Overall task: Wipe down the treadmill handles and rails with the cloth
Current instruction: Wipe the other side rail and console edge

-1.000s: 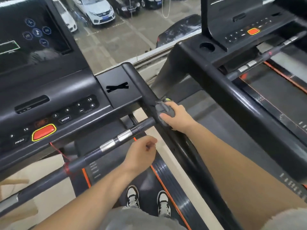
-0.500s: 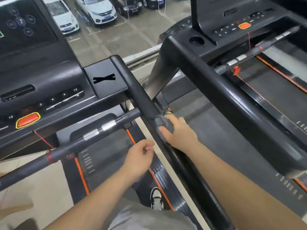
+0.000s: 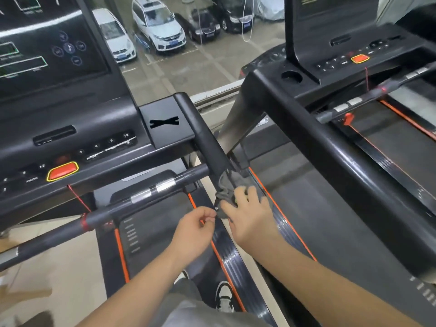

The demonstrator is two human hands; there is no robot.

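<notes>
Two hands hold cloth (image 3: 224, 188) at rail (image 3: 209, 142): right hand (image 3: 250, 217) grips, left hand (image 3: 193, 230) pinches.

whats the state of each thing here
right hand, grips the cloth on the side rail
cloth, bunched against the rail
left hand, fingers curled at the cloth's edge, hold unclear
screen, lit
front bar, untouched

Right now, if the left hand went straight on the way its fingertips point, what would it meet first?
The lower corner of the grey cloth, which the right hand holds against the side rail. The left hand seems nearly there; depth is unclear.
</notes>
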